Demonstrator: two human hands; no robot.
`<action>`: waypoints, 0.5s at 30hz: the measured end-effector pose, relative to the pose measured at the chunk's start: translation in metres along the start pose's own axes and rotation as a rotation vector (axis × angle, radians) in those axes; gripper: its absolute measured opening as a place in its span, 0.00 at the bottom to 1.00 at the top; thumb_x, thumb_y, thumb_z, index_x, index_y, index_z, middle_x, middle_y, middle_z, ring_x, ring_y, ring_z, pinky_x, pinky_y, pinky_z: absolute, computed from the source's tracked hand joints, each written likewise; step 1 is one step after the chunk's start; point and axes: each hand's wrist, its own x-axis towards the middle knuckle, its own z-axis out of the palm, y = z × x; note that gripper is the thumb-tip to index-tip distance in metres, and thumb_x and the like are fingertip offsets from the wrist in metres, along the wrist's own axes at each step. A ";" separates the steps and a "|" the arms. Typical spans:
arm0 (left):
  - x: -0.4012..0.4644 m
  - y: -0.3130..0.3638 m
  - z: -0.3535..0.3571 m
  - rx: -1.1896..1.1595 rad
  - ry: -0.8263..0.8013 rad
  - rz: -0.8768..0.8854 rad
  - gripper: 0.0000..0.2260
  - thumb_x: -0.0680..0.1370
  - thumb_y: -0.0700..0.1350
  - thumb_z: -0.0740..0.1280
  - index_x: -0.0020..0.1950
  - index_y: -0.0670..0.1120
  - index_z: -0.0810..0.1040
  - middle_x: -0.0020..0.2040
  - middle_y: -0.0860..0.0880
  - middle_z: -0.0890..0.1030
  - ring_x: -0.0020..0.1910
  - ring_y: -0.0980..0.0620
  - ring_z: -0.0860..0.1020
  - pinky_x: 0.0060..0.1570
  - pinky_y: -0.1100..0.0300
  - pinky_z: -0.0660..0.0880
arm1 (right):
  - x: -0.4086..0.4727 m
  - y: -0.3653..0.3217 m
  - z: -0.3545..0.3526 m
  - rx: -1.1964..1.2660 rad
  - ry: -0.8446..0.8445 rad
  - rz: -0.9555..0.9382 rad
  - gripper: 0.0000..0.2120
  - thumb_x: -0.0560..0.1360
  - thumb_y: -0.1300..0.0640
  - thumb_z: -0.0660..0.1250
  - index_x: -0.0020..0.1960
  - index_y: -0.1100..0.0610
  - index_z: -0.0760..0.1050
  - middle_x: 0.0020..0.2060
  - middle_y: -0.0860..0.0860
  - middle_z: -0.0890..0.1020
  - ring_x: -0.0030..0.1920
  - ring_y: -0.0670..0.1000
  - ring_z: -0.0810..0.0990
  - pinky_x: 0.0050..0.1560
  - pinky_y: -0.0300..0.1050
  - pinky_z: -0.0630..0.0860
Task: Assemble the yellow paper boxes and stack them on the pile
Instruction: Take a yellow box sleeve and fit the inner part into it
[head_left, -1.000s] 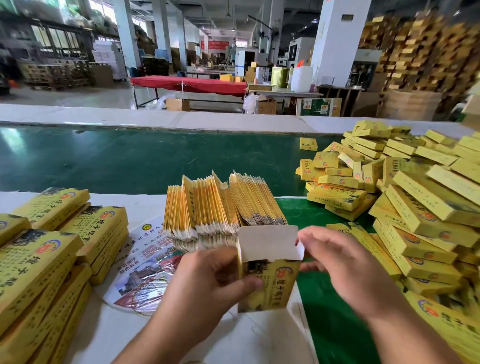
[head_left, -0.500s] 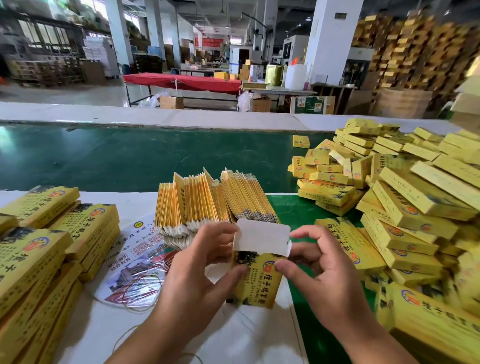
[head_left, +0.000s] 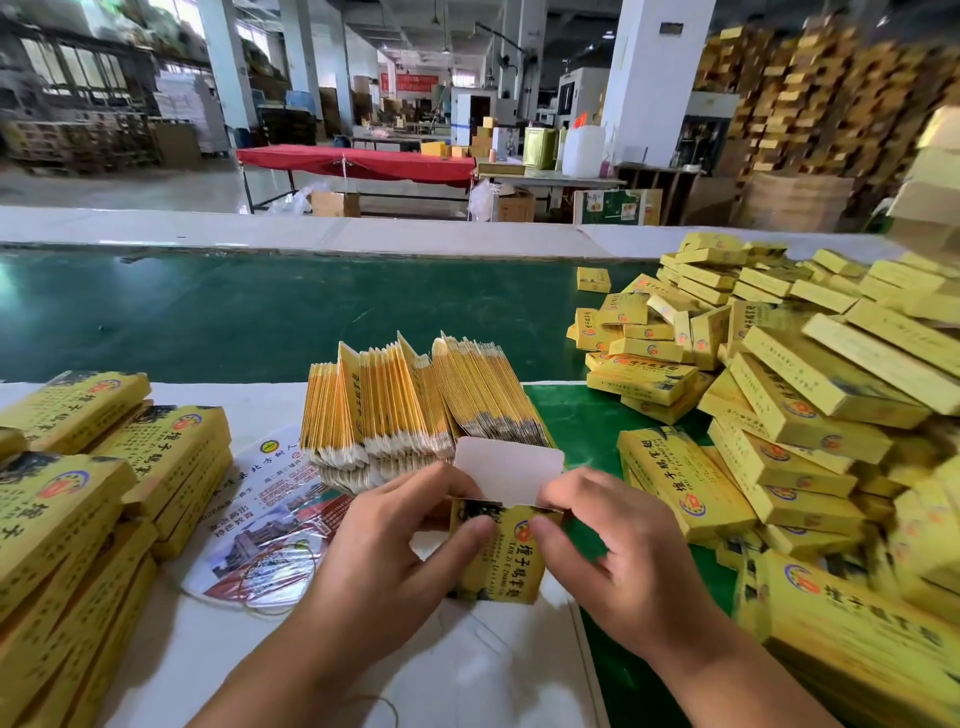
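Since a moment ago your right hand (head_left: 618, 561) has closed in, thumb now pinching the yellow box (head_left: 498, 556) beside your left hand (head_left: 395, 545), which also grips it. The box stands upright at 6 o'clock, white flap (head_left: 509, 470) raised; the pile (head_left: 810, 415) sits at 3 o'clock.

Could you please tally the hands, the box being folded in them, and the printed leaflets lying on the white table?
Hands: 2, the left hand and the right hand
Held box: 1
Printed leaflet: 1
Total: 4
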 end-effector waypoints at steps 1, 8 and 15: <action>0.001 0.000 0.000 0.015 0.007 0.020 0.07 0.76 0.55 0.66 0.47 0.53 0.77 0.42 0.58 0.80 0.42 0.57 0.81 0.39 0.57 0.79 | 0.001 0.001 0.000 -0.013 -0.014 -0.017 0.09 0.78 0.53 0.65 0.45 0.58 0.78 0.37 0.47 0.77 0.37 0.45 0.75 0.35 0.37 0.71; 0.001 0.000 0.005 -0.118 0.089 0.017 0.05 0.76 0.44 0.68 0.51 0.52 0.77 0.43 0.54 0.80 0.42 0.54 0.80 0.42 0.66 0.75 | 0.002 -0.002 0.006 0.176 0.082 0.126 0.07 0.76 0.49 0.68 0.48 0.52 0.78 0.38 0.45 0.81 0.40 0.44 0.81 0.39 0.36 0.75; -0.001 -0.007 0.005 -0.318 0.035 -0.127 0.25 0.75 0.47 0.70 0.70 0.61 0.68 0.48 0.49 0.81 0.47 0.48 0.80 0.50 0.54 0.80 | -0.003 0.000 0.006 0.440 0.084 0.310 0.26 0.72 0.44 0.73 0.67 0.36 0.70 0.42 0.45 0.85 0.45 0.46 0.84 0.46 0.33 0.78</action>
